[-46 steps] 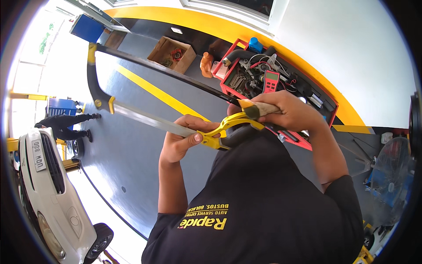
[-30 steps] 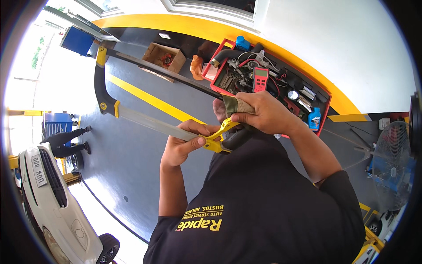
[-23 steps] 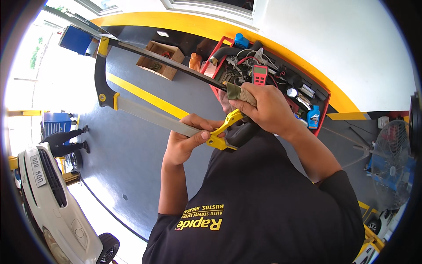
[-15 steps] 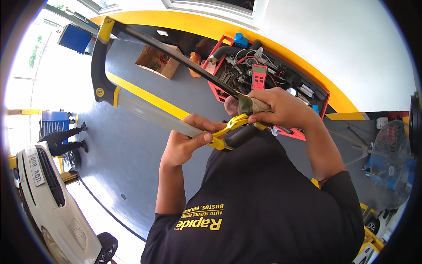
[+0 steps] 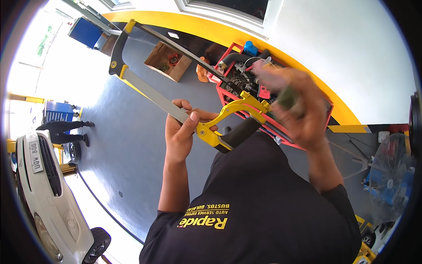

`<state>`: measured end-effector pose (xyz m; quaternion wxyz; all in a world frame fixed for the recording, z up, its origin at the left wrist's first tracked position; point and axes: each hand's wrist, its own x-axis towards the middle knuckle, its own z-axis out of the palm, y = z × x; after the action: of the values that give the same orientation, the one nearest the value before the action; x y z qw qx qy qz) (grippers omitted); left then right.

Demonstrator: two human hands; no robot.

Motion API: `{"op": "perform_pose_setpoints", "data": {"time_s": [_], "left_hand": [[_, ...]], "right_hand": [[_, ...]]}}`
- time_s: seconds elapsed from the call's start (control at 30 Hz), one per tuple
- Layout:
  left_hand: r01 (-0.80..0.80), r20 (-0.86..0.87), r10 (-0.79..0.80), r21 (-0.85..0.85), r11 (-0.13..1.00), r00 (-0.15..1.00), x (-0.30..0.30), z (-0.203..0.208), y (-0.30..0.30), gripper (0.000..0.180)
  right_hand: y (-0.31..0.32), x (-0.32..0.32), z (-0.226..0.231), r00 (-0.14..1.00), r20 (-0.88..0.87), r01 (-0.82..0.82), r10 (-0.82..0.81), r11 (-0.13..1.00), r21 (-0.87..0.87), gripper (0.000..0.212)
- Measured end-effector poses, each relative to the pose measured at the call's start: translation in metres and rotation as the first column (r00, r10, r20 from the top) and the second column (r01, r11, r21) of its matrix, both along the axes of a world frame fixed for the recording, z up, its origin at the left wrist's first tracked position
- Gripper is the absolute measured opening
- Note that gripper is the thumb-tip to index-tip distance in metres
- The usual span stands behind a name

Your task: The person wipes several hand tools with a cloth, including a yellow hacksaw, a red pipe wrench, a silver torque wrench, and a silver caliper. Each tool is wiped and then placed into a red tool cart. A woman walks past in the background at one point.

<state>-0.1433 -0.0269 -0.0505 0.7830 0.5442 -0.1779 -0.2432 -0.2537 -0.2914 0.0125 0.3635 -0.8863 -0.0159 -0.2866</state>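
A hacksaw (image 5: pixel 157 97) with a grey bar, yellow handle frame and black grip is held slanting in front of my chest. My left hand (image 5: pixel 179 134) grips its bar close to the handle, thumb on the near side. The thin dark edge of the saw runs along the far side, from the handle up to the far left end. My right hand (image 5: pixel 307 112), smeared by motion, is just right of the handle and apart from it. A greenish cloth (image 5: pixel 288 99) shows in that hand.
Beyond my hands stands a red tool cart (image 5: pixel 223 91) heaped with hoses, cables and tools. Left of it are an orange bottle (image 5: pixel 202 70) and an open box (image 5: pixel 179 74). A fan (image 5: pixel 389 169) is at right; a white car (image 5: pixel 68 215) and another person's legs (image 5: pixel 66 131) are at left.
My right hand has lifted away from the handle to the right, taking the cloth with it. The handle now shows fully. My left hand still holds the saw, which sits slightly further right.
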Motion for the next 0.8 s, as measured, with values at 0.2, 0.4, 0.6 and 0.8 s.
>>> {"op": "perform_pose_setpoints", "data": {"time_s": [0.2,0.4,0.6,0.8], "left_hand": [[-0.308,0.196,0.266,0.230,0.923,0.944,-0.014,-0.003,-0.026,0.023],[-0.298,0.036,0.297,0.068,0.952,0.954,-0.021,-0.007,-0.031,0.019],[-0.428,0.210,0.401,0.109,0.897,0.892,0.006,0.013,0.006,0.022],[-0.388,0.290,0.338,0.135,0.912,0.895,-0.004,0.012,-0.018,0.021]], "right_hand": [[0.060,0.017,-0.036,0.988,-0.131,-0.110,0.077,0.958,-0.264,0.050],[0.031,0.010,-0.066,0.979,-0.204,-0.070,0.008,0.952,-0.297,0.040],[-0.007,-0.008,-0.077,0.932,-0.358,-0.004,-0.061,0.984,-0.176,0.034],[0.036,0.025,-0.011,0.990,0.137,0.042,-0.011,0.974,-0.223,0.041]]}}
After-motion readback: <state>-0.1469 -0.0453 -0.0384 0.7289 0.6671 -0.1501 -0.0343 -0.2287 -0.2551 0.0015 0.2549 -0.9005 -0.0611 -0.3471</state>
